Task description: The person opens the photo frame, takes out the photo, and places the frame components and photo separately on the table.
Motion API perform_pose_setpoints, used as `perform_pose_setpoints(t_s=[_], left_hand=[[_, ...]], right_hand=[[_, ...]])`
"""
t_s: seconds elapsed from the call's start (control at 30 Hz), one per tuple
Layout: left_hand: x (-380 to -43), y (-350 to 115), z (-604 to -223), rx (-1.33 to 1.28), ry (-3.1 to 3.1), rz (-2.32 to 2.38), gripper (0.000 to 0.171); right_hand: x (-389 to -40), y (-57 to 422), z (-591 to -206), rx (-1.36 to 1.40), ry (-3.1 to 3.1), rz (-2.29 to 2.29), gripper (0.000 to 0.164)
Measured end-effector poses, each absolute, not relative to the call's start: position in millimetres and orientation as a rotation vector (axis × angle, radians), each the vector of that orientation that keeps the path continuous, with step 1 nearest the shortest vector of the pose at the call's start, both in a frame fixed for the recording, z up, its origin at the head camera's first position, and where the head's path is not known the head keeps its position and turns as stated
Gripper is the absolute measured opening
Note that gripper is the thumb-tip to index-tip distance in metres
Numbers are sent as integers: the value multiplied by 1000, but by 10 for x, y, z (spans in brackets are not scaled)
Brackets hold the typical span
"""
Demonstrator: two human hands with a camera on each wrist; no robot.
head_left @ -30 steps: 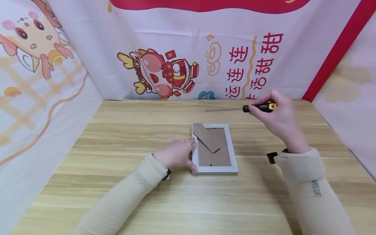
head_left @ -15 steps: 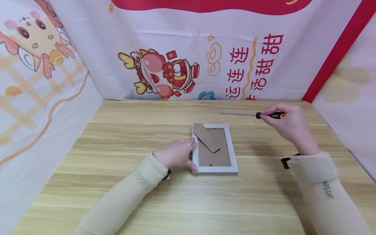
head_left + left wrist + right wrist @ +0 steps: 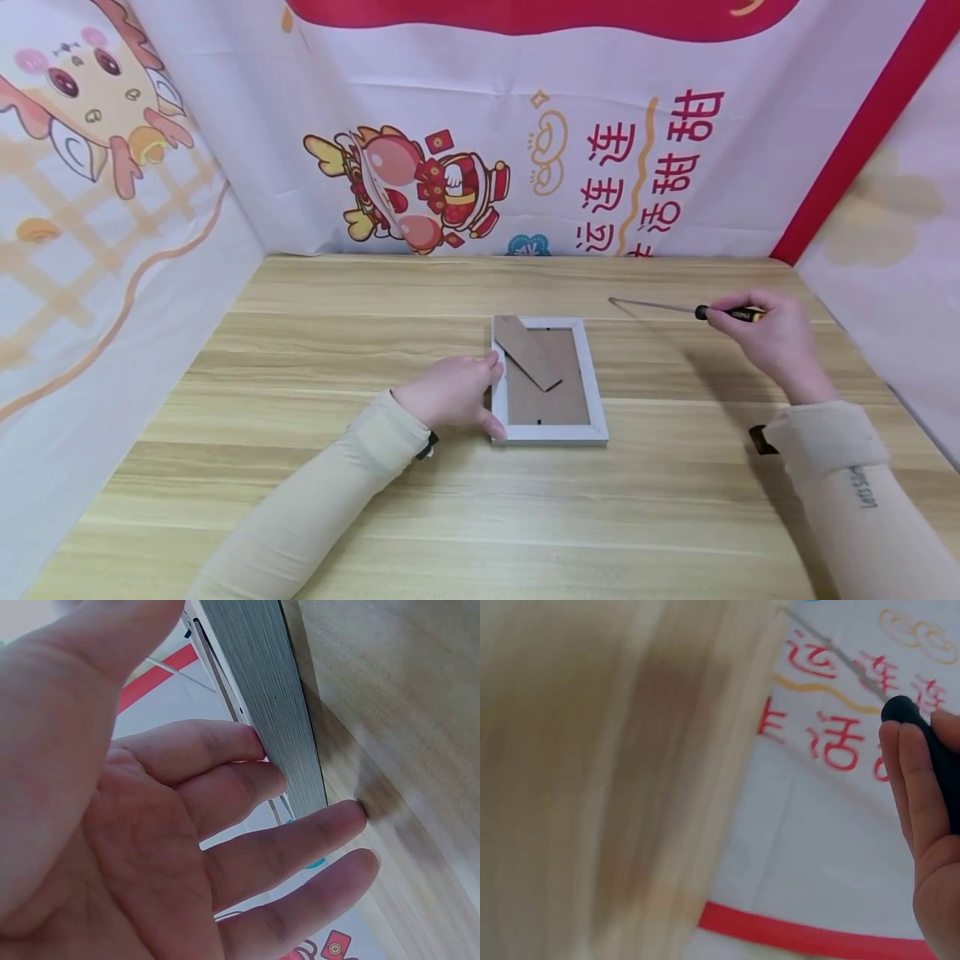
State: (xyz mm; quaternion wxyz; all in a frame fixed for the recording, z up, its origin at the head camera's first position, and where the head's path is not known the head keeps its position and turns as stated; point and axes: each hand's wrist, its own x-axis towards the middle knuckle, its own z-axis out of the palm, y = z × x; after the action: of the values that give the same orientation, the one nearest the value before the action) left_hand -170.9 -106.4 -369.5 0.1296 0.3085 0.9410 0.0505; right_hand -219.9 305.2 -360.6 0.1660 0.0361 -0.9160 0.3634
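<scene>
A picture frame [image 3: 596, 392] with a whitish border lies back up on the table. Its brown backing board [image 3: 566, 408] shows, and a brown stand leg [image 3: 528, 350] slants across it. My left hand [image 3: 453, 392] touches the frame's left side, thumb near the lower left corner. In the left wrist view its fingers [image 3: 255, 855] are nearly straight beside the frame's grey edge [image 3: 274, 697]. To the right, my right hand [image 3: 772, 337] grips a screwdriver [image 3: 738, 314] by its black and yellow handle. The thin shaft [image 3: 847, 660] points left, its tip near or on the tabletop; contact is unclear.
The wood-grain table [image 3: 360, 333] is bounded at the back by a white printed cloth [image 3: 450, 67] with red lettering. More printed cloth hangs at the left and right sides.
My right hand has moved right and lower with the screwdriver, away from the frame. The left hand and the frame have stayed in place.
</scene>
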Motion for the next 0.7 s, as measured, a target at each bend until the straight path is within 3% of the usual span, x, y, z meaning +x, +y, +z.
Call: perform_pose_setpoints(t_s=[0.47, 0.7], left_hand=[[-1705, -1066, -3679, 898, 2740, 163, 98], [-1710, -1075, -3697, 896, 2746, 176, 97]], right_hand=[[-2290, 3339, -3850, 317, -3032, 695, 32], [-2334, 3363, -3882, 404, -3093, 529, 17]])
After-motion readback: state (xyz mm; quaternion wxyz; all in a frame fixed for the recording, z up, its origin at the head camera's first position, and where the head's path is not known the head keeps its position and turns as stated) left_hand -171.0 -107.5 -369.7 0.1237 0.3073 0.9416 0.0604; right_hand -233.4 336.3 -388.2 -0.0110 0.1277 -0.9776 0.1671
